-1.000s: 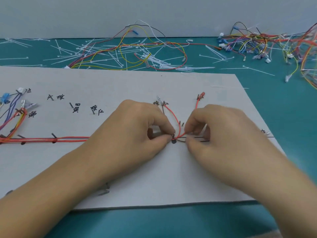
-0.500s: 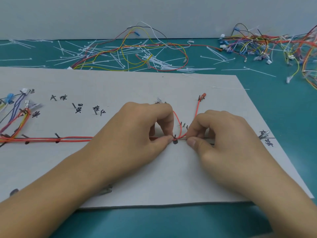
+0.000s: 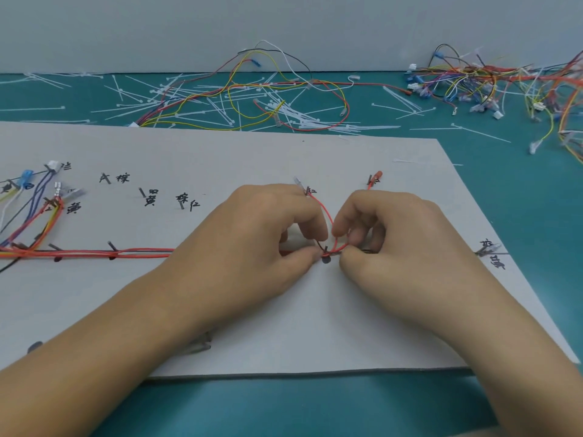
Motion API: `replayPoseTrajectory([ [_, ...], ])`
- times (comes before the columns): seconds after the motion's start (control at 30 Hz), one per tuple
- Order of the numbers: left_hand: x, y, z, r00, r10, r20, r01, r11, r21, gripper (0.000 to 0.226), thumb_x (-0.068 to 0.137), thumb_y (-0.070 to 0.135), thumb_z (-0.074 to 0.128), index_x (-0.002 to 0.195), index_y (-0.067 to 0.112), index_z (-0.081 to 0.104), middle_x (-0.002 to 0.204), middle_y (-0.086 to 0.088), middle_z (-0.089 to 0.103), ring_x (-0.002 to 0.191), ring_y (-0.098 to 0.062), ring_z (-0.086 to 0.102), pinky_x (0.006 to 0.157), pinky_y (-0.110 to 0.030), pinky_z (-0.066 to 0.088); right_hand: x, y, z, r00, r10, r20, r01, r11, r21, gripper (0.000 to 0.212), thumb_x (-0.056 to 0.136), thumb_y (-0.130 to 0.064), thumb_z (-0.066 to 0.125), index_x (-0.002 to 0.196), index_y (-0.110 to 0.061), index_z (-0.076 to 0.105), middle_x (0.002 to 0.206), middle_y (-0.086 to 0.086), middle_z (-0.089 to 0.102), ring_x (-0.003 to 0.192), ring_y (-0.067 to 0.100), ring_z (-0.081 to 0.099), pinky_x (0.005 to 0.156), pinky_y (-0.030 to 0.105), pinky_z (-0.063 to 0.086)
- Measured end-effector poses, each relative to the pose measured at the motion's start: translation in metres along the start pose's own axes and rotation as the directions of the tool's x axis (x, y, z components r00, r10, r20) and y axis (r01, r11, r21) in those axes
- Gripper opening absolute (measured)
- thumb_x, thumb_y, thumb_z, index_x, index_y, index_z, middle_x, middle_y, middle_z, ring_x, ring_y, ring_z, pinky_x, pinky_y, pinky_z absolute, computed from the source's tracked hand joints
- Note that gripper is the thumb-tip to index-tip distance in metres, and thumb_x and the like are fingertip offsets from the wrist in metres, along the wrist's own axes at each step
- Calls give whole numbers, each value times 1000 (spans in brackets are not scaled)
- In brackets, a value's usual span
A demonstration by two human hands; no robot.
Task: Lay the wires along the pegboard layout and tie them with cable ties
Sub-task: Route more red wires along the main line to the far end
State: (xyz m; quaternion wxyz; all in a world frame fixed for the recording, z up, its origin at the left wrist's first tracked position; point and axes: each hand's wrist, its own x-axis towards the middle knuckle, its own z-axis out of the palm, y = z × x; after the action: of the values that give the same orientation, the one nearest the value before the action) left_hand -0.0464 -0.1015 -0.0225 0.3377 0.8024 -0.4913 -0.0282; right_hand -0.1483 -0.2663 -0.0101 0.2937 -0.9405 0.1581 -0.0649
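Left hand [image 3: 252, 241] pinches red wire bundle [image 3: 142, 252] at junction peg [image 3: 325, 249], mid pegboard [image 3: 284, 326]. Right hand [image 3: 400, 241] pinches same wires just right of peg. Advice: press bundle flat against peg, fan branches toward far terminals, then take cable tie [image 3: 303, 121] from far pile.

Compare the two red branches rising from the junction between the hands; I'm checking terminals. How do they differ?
The left branch ends in a clear-sleeved terminal; the right branch ends in a red-orange terminal. The left branch shows along most of its curve; the right branch is mostly hidden behind the right hand. Both are red and run down to where the left hand and right hand pinch the wires.
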Motion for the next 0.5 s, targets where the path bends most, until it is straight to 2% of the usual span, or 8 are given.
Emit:
replayPoseTrajectory([
  [0.07,-1,-2,0,1000,7,-10,-7,1000,4,15,81,17,83,87,27,74,84,17,66,72,-10,58,67,-26,46,1,-5,2,1000,-16,-8,16,1000,-2,22,72,-13,65,81,-33,61,75,-14,64,73,1,54,73,31,41],
  [0.17,-2,-4,-1,999,27,-19,-27,1000,0,11,80,21,80,86,27,73,82,18,67,71,-9,56,66,-26,46,-1,-10,4,999,-44,11,44,999,-12,19,72,-20,67,84,-33,60,79,-14,61,73,1,52,74,32,39],
  [0.27,-2,-4,-1,999,41,-10,-41,999,-6,8,78,24,77,84,26,73,82,17,68,70,-11,57,67,-30,47,-2,-16,4,998,-56,31,58,997,-55,16,66,-33,56,82,-35,57,81,-14,56,78,0,50,74,32,36],
  [0.4,-3,-4,-4,999,38,-17,-38,999,1,8,74,24,75,82,24,72,82,16,68,71,-12,57,66,-32,47,-1,-23,6,997,-60,50,64,995,-75,17,66,-34,52,82,-36,56,82,-13,55,79,2,51,75,31,38],
  [0.5,-5,-2,-7,1000,12,-11,-11,1000,7,11,77,22,80,82,26,72,82,16,68,72,-15,58,66,-28,46,0,-26,7,997,-60,48,63,995,-73,16,66,-33,52,81,-36,55,83,-13,54,79,1,51,75,31,38],
])
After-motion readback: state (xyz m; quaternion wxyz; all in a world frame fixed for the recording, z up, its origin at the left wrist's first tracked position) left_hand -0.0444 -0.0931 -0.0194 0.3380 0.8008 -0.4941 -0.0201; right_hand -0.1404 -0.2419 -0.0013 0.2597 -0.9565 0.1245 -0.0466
